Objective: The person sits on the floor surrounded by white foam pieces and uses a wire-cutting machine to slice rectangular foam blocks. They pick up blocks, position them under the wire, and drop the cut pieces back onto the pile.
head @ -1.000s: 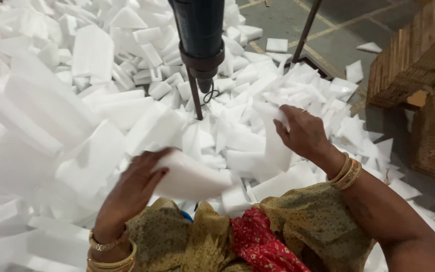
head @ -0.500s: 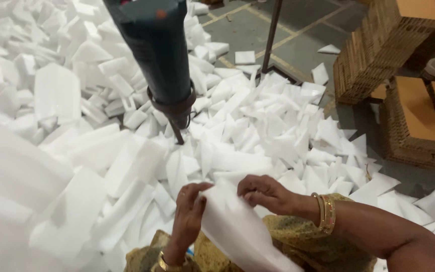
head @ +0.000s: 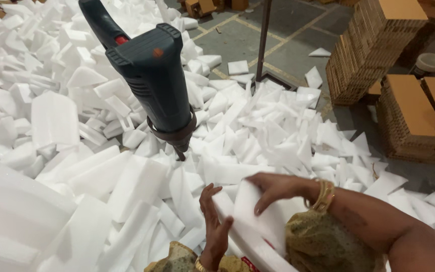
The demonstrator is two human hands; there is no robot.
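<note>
Head view: left hand (head: 216, 224) and right hand (head: 274, 187) both grip a white foam piece (head: 250, 216) at six o'clock; dark drill (head: 152, 80) at eleven.

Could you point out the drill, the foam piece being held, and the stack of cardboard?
drill (head: 159, 90): head view, dark green body.
foam piece (head: 250, 221): head view, flat white face.
stack of cardboard (head: 373, 55): head view, brown layered side.
</note>
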